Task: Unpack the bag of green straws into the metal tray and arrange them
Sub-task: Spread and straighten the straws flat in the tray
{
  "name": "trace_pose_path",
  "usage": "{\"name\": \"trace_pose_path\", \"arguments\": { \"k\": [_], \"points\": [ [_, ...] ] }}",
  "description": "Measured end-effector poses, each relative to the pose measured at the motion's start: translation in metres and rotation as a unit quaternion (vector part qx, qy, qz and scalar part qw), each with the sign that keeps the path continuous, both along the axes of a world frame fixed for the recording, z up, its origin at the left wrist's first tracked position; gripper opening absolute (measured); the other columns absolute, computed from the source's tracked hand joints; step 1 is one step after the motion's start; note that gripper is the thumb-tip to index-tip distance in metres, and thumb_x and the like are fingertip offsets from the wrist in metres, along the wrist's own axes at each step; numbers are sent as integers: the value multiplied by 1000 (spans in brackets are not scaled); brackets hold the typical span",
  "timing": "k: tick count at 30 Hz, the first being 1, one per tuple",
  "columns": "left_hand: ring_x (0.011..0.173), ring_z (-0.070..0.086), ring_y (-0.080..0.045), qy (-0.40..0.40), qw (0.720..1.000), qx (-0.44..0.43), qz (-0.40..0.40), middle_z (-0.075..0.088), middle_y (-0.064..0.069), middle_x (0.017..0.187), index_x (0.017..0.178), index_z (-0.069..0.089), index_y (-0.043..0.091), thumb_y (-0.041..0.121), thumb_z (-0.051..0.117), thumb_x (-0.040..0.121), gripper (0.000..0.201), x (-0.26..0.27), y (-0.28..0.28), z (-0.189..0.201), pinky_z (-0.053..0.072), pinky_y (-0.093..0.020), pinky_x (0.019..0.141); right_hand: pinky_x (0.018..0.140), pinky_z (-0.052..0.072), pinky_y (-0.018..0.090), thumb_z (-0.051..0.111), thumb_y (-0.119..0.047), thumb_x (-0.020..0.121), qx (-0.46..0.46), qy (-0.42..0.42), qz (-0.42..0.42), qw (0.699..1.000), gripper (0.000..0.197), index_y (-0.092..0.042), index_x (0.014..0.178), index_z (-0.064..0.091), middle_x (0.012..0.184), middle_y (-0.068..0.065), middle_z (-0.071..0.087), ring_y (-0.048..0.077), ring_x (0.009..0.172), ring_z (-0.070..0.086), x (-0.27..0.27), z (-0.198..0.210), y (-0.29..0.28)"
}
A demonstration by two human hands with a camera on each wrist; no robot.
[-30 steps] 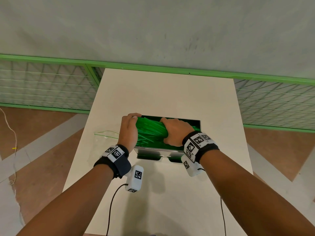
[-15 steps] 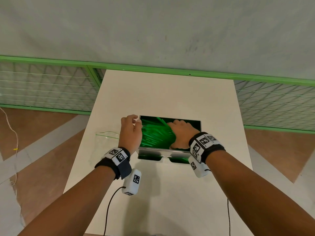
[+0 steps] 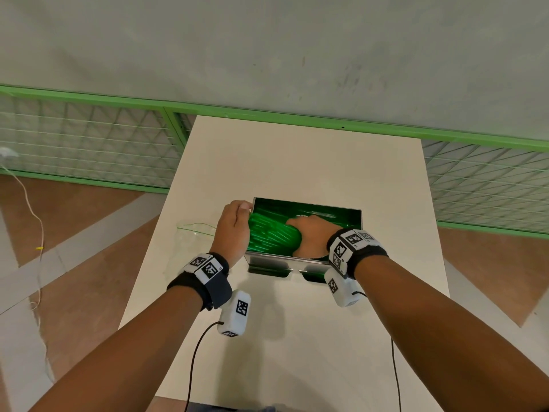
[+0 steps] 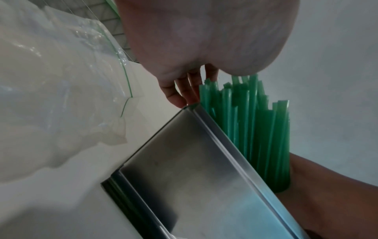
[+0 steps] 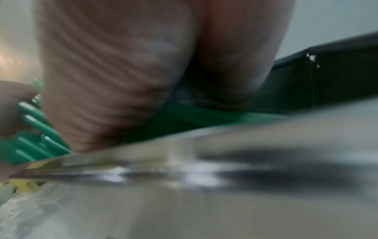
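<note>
A: Fingers (image 4: 185, 90) of left hand (image 3: 233, 230) curl at the metal tray (image 3: 358, 217) left wall, touching straw ends; gripping anything? Cannot tell.

B: Right hand (image 3: 312, 237) lies flat on the green straws (image 3: 270, 236) inside the tray, fingers hidden. Straws run left-right between both hands. Empty bag (image 3: 193, 236) on tabletop (image 3: 297, 162), left.

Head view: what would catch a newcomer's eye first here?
The bright green straws heaped in the metal tray at the middle of the white table stand out first. The right hand presses into the pile from the near side, while the left hand sits at the tray's left edge. Left of the tray lies the empty clear bag.
</note>
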State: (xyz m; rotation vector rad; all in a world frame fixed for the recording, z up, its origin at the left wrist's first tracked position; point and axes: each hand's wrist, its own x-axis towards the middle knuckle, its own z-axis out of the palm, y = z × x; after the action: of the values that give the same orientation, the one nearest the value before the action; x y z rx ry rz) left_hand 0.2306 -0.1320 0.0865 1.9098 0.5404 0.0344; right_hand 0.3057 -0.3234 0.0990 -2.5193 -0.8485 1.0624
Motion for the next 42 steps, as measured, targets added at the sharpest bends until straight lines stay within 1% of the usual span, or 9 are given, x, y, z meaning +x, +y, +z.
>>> {"name": "trace_pose_path", "arguments": {
  "k": [6, 14, 19, 24, 26, 29, 33, 38, 42],
  "points": [
    [115, 55, -20, 10, 1000, -12, -17, 56, -5, 124, 124, 59, 15, 34, 36, 107, 35, -2, 1, 3, 38, -29, 96, 86, 53, 35, 77, -23, 80, 0, 4, -4, 1000, 42, -16, 120, 66, 110, 4, 69, 23, 97, 64, -1, 4, 0],
    [107, 60, -25, 2, 997, -78, 17, 63, -7, 113, 110, 61, 21, 50, 31, 99, 44, 1, 1, 12, 48, -47, 97, 66, 56, 35, 81, -24, 71, 10, -19, -31, 999, 40, -22, 102, 55, 89, 3, 65, 20, 75, 64, 6, 15, 6],
    [108, 62, -40, 2, 996, -76, 49, 70, -11, 120, 119, 71, 17, 36, 39, 95, 44, 10, 5, 18, 48, -54, 104, 76, 59, 43, 77, -27, 80, -24, -88, 2, 996, 61, -17, 132, 46, 106, 11, 63, 28, 88, 64, 16, 22, 10],
    [79, 55, -20, 2, 1000, -27, -4, 58, -10, 90, 83, 66, -4, 11, 43, 98, 31, 7, 0, 18, 43, -34, 79, 85, 57, 44, 76, -22, 83, 3, -55, -14, 998, 63, -16, 138, 46, 118, 13, 65, 29, 99, 65, 16, 16, 1],
    [72, 50, -15, -5, 1000, -14, -9, 50, -6, 90, 79, 62, 2, 5, 45, 98, 26, 5, -7, 18, 39, -32, 77, 90, 55, 40, 78, -25, 84, 19, -45, -25, 999, 69, -17, 143, 43, 125, 10, 64, 27, 105, 64, 14, 13, -3],
    [105, 54, -19, 4, 1000, -27, 6, 48, -4, 117, 100, 57, 23, 8, 44, 99, 19, 5, -13, 11, 41, -32, 91, 99, 50, 41, 79, -30, 85, 30, -52, -15, 998, 76, -19, 149, 39, 133, 7, 59, 25, 117, 59, 10, 5, -8],
    [129, 52, -30, 23, 986, -166, 15, 49, -6, 142, 119, 53, 47, 42, 44, 79, 41, 6, -14, 6, 44, -55, 110, 104, 47, 45, 73, -43, 89, 43, -67, -4, 997, 82, -20, 155, 30, 139, 8, 52, 26, 125, 52, 5, -3, -9],
    [144, 39, -19, 26, 991, -115, -56, 36, 2, 157, 146, 44, 33, 66, 43, 80, 74, 7, -19, 13, 34, -50, 120, 105, 45, 46, 66, -52, 92, 64, -98, 13, 993, 89, -17, 158, 20, 143, 13, 48, 29, 128, 49, -2, -13, -3],
    [139, 44, -16, 7, 995, -66, -76, 37, 5, 152, 146, 44, 29, 52, 53, 89, 61, 3, -12, 7, 40, -48, 116, 105, 46, 48, 60, -54, 95, 72, -110, 32, 991, 88, -14, 159, 16, 143, 15, 47, 31, 127, 49, -2, -17, 1]
  ]
}}
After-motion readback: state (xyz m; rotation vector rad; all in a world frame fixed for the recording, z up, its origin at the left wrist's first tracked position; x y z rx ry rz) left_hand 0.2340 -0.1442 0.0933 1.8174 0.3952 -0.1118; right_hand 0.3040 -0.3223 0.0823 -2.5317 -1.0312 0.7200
